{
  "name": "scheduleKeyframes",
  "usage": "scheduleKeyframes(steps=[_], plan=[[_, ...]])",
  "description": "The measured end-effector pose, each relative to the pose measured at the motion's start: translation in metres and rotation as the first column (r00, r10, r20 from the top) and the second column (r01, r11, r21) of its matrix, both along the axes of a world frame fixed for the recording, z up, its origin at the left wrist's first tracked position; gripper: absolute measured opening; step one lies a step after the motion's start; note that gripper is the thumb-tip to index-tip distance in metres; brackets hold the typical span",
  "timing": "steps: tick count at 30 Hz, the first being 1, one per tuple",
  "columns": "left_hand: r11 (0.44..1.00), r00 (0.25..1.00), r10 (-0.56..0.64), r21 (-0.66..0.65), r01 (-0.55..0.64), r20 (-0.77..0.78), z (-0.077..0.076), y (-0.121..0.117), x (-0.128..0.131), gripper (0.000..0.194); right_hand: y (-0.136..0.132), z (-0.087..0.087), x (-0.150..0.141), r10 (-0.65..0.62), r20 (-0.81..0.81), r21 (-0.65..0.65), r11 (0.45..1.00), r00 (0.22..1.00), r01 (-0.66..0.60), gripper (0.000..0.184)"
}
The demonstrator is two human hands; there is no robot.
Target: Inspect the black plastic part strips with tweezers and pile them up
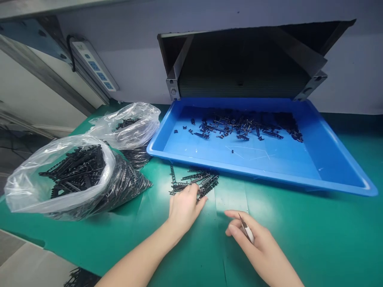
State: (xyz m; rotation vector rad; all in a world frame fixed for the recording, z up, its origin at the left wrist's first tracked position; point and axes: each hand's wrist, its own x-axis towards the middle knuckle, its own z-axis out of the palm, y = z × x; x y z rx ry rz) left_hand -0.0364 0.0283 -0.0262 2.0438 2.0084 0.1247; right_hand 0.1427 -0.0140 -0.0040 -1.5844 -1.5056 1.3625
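My left hand (pixel 184 204) reaches into a small pile of black plastic strips (pixel 206 181) on the green table, in front of the blue tray. Its fingers are curled down among the strips, and the fingertips are partly hidden. To the right, my right hand (pixel 253 235) hovers over the table. A small pointed tool with a white handle and dark tip (pixel 247 229) is tucked in that hand, pointing up between thumb and fingers; its exact kind is unclear. The right index finger stretches toward the left hand.
The blue tray (pixel 299 175) holds many loose black parts, under a dark chute opening (pixel 239 67). At left, a clear plastic bag (pixel 112 175) full of black strips stands before another bag (pixel 149 119). A power strip (pixel 95 65) hangs on the wall.
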Motion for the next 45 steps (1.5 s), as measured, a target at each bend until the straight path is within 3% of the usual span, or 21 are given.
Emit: scheduleKeyframes(steps=[3,6,8,10,12,14,15,17,20,23,29,32,36,40,45], plan=[[0.995,0.995,-0.097,0.041,0.096,0.025,0.006,-0.004,0.001,0.011,0.004,0.004,0.000,-0.065,-0.039,-0.086,0.994,0.997,0.062,0.027],[0.934,0.940,-0.331,0.172,0.314,0.083,0.013,-0.011,0.004,0.018,0.009,0.005,0.005,-0.110,-0.054,-0.136,0.985,0.992,0.102,0.032],[0.862,0.874,-0.474,0.260,0.436,0.105,0.013,-0.016,0.008,0.026,0.011,0.003,0.010,-0.057,-0.074,-0.161,0.986,0.996,0.044,0.029],[0.831,0.828,-0.529,0.307,0.463,0.183,0.010,-0.020,0.014,0.029,0.013,0.001,0.014,0.016,-0.099,-0.190,0.981,0.995,-0.035,0.024],[0.888,0.811,-0.450,0.284,0.362,0.373,0.007,-0.024,0.021,0.024,0.012,0.000,0.016,0.032,-0.141,-0.245,0.967,0.989,-0.066,0.022],[0.979,0.756,-0.201,0.118,0.164,0.623,0.004,-0.027,0.028,0.018,0.011,0.002,0.017,-0.007,-0.214,-0.314,0.948,0.977,-0.062,0.023],[0.997,0.693,-0.040,-0.012,0.070,0.720,0.003,-0.028,0.031,0.018,0.010,0.003,0.016,-0.030,-0.249,-0.341,0.938,0.968,-0.059,0.024],[0.966,0.526,0.224,-0.258,-0.009,0.820,0.002,-0.030,0.037,0.024,0.009,0.005,0.014,-0.058,-0.271,-0.354,0.934,0.961,-0.044,0.026],[0.901,0.283,0.385,-0.424,0.089,0.878,0.000,-0.032,0.042,0.034,0.005,0.003,0.011,-0.011,-0.237,-0.299,0.952,0.972,-0.063,0.027],[0.868,0.092,0.436,-0.445,0.220,0.895,-0.001,-0.033,0.043,0.041,0.001,-0.004,0.008,0.051,-0.277,-0.249,0.961,0.960,-0.123,0.027],[0.812,-0.063,0.479,-0.415,0.409,0.876,0.004,-0.030,0.037,0.037,-0.002,-0.006,0.008,0.048,-0.511,-0.293,0.929,0.858,-0.227,0.044],[0.805,-0.077,0.518,-0.455,0.382,0.852,0.010,-0.028,0.035,0.038,-0.003,-0.006,0.012,0.149,-0.320,-0.193,0.957,0.936,-0.218,0.044],[0.868,0.038,0.443,-0.439,0.231,0.896,0.016,-0.025,0.032,0.036,-0.005,-0.008,0.023,0.161,0.058,0.081,0.983,0.985,-0.165,0.029],[0.860,0.121,0.456,-0.471,0.195,0.882,0.015,-0.024,0.031,0.031,-0.003,-0.002,0.026,0.169,0.221,0.331,0.914,0.961,-0.237,0.032],[0.881,0.187,0.414,-0.444,0.164,0.891,0.013,-0.026,0.036,0.026,-0.003,-0.002,0.022,0.161,0.378,0.446,0.832,0.912,-0.331,0.031]])
